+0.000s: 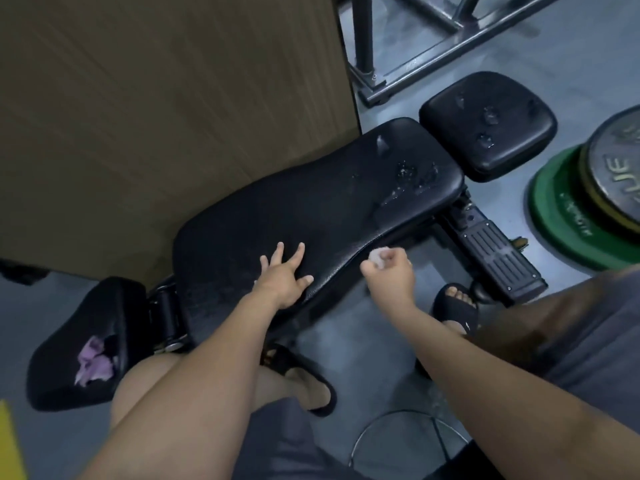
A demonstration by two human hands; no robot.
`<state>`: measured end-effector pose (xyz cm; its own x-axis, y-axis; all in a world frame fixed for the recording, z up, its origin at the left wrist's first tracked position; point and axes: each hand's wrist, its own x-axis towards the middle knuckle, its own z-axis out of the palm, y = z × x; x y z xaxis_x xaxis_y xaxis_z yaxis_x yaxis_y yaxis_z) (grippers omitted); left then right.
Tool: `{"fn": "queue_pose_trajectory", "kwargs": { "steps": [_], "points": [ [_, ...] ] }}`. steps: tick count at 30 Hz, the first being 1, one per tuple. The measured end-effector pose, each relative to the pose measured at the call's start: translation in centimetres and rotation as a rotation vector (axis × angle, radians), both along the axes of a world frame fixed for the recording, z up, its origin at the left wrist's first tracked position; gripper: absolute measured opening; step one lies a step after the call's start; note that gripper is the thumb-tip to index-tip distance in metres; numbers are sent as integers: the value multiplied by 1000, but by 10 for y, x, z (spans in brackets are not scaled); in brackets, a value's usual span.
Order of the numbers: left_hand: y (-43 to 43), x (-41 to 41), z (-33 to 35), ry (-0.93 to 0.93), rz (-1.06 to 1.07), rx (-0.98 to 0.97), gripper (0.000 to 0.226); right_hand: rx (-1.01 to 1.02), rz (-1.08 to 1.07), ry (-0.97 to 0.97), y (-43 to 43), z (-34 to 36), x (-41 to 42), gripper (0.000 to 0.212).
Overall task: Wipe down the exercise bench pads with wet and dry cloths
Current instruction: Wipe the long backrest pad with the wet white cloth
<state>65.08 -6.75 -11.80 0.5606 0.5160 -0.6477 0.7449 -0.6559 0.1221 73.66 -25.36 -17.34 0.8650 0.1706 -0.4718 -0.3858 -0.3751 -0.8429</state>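
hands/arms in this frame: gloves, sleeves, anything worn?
Left hand and right hand are bare: no gloves, rings or watch. No sleeves visible up to the frame edge. Also worn: grey shorts, black slide sandals.

Left hand (282, 278) resting on the long pad (311, 209), right hand (389, 270) holding a wad (378, 257) just beside its near edge, cloth (93, 362) lying on the end pad (62, 348) at left, small pad (488, 126) and weight plates (588, 209) sitting at right.

The right hand (390, 276) hides most of the white cloth (378, 257); the green plate (561, 220) is cropped
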Motion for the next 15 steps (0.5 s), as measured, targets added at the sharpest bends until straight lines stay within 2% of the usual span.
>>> {"fn": "queue_pose_trajectory", "kwargs": {
  "steps": [2,6,11,15],
  "points": [
    [-1,0,6,21,-16,-5,76,106,-106,141,-1,10,4,19],
    [-5,1,15,90,-70,-18,81,233,-98,229,4,26,17,14],
    [-1,-3,8,88,-114,-26,85,275,-19,181,13,7,19,28],
    [1,-2,1,103,-124,1,85,303,-106,216,23,-21,19,43]
  ]
}}
